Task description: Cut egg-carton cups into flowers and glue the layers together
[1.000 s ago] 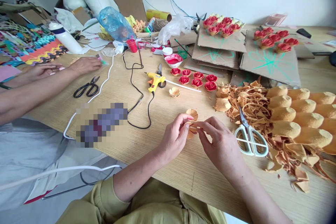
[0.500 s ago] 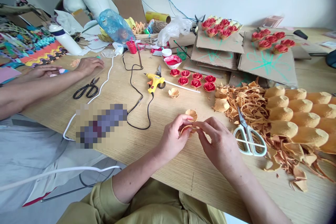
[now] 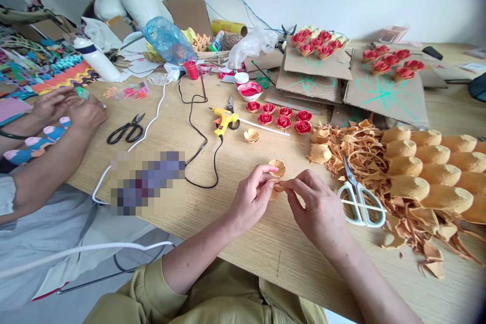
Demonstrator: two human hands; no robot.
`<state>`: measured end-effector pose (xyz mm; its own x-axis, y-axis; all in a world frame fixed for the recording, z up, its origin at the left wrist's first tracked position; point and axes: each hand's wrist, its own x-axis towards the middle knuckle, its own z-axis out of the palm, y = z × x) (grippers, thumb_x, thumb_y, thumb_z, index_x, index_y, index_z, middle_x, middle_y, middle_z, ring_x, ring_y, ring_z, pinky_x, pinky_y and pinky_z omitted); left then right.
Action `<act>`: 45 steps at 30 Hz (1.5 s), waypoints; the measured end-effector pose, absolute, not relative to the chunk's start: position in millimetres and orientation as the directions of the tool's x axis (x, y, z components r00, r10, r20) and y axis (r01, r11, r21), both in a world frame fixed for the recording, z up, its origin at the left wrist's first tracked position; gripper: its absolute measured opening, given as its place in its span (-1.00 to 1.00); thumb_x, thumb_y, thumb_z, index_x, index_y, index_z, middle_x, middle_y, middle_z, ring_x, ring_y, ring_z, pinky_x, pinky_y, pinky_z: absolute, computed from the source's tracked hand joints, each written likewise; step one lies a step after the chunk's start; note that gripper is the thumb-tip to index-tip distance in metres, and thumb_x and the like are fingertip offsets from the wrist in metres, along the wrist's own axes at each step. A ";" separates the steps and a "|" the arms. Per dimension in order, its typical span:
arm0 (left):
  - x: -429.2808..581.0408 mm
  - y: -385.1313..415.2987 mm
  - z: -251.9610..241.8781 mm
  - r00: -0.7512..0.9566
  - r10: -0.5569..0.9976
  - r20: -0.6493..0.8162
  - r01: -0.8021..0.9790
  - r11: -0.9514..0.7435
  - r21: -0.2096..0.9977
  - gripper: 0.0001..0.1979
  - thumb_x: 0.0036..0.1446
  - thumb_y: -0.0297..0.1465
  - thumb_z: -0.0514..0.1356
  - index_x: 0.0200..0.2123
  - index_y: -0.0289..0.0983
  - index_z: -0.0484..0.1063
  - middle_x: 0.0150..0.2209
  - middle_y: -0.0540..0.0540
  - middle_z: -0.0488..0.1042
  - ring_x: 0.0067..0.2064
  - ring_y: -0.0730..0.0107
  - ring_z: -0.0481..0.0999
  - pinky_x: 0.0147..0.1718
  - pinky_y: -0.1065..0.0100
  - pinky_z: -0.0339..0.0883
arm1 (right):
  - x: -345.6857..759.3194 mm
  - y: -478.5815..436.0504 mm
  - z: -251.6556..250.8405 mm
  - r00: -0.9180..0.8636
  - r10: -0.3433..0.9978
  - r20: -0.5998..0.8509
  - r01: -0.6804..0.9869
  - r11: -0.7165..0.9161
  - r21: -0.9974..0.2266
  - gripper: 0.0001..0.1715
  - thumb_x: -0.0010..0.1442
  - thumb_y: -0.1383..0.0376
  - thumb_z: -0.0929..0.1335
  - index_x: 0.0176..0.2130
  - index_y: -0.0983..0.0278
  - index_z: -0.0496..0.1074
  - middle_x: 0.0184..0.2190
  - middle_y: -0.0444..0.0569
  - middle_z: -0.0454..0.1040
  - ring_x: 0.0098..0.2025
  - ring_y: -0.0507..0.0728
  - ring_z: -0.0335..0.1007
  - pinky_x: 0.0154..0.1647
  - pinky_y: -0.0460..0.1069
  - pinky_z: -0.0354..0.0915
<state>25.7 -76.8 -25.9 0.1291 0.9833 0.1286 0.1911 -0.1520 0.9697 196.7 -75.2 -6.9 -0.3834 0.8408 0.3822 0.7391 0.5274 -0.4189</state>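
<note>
My left hand [image 3: 253, 196] pinches a small tan petal-shaped piece [image 3: 276, 188], its fingers closed round one side. From the right, my right hand [image 3: 313, 200] grips the same piece between thumb and fingertips. Just beyond my fingers a tan cup-shaped flower [image 3: 278, 168] sits on the table. Another unpainted flower [image 3: 251, 135] lies farther off, near a yellow hot glue gun [image 3: 225, 120] that rests on dark-handled scissors. Several red painted flowers [image 3: 283, 122] stand in two rows behind. White-handled scissors [image 3: 360, 200] lie to the right of my right hand.
Tan egg-carton cones [image 3: 410, 187] and a heap of scraps [image 3: 357, 147] cover the right side. Cardboard sheets [image 3: 383, 93] carry more red flowers. A bowl of red paint [image 3: 250, 91] stands behind. At left are black scissors [image 3: 127, 129], a white cable [image 3: 161, 106] and a co-worker's hands [image 3: 85, 109].
The co-worker's arm has drawn back to the left, and blue-and-pink scalloped strips now show beside it. My hands stay almost in place, the piece turned slightly between my fingers.
</note>
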 end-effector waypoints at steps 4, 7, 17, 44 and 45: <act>28.3 -76.5 -30.9 0.118 0.977 0.176 0.218 -0.198 0.956 -0.64 0.17 -0.58 0.17 0.03 -0.24 0.30 -0.19 -0.10 0.60 -0.15 0.33 0.61 -0.20 0.39 0.45 | 195.8 -75.5 -9.0 -0.389 0.838 0.383 0.749 0.530 -0.397 -0.82 0.33 0.37 0.30 -0.18 0.23 0.51 -0.34 -0.06 0.37 -0.30 0.09 0.34 -0.36 -0.05 0.20; 28.7 -76.1 -33.7 0.113 0.979 0.168 0.229 -0.190 0.955 -0.65 0.18 -0.57 0.18 0.02 -0.22 0.31 -0.19 -0.09 0.62 -0.15 0.35 0.62 -0.19 0.39 0.45 | 195.0 -75.7 -10.7 -0.396 0.831 0.390 0.752 0.538 -0.381 -0.83 0.33 0.37 0.30 -0.24 0.24 0.50 -0.34 -0.05 0.36 -0.29 0.09 0.33 -0.35 -0.05 0.19; 25.5 -75.0 -31.6 0.121 0.981 0.152 0.218 -0.175 0.960 -0.73 0.21 -0.53 0.20 -0.02 -0.23 0.34 -0.20 -0.08 0.63 -0.20 0.38 0.63 -0.21 0.42 0.46 | 194.7 -75.2 -10.5 -0.427 0.793 0.435 0.757 0.577 -0.308 -0.81 0.33 0.40 0.29 -0.24 0.25 0.51 -0.37 -0.05 0.33 -0.32 0.08 0.30 -0.37 -0.05 0.15; 24.7 -76.1 -33.5 0.098 0.978 0.186 0.258 -0.206 0.944 -0.90 0.18 -0.51 0.20 -0.22 -0.26 0.48 -0.28 -0.05 0.59 -0.25 0.41 0.60 -0.23 0.45 0.45 | 195.0 -72.9 -10.8 -0.429 0.758 0.490 0.740 0.607 -0.290 -0.82 0.33 0.42 0.30 -0.27 0.30 0.50 -0.37 -0.03 0.34 -0.32 0.10 0.27 -0.31 -0.01 0.19; 24.8 -76.2 -33.2 0.095 0.978 0.186 0.262 -0.204 0.943 -0.90 0.18 -0.51 0.21 -0.23 -0.26 0.48 -0.29 -0.04 0.59 -0.26 0.41 0.60 -0.24 0.45 0.45 | 194.9 -72.9 -11.1 -0.432 0.759 0.487 0.743 0.606 -0.285 -0.82 0.33 0.41 0.30 -0.27 0.30 0.50 -0.36 -0.03 0.34 -0.32 0.10 0.27 -0.30 -0.01 0.19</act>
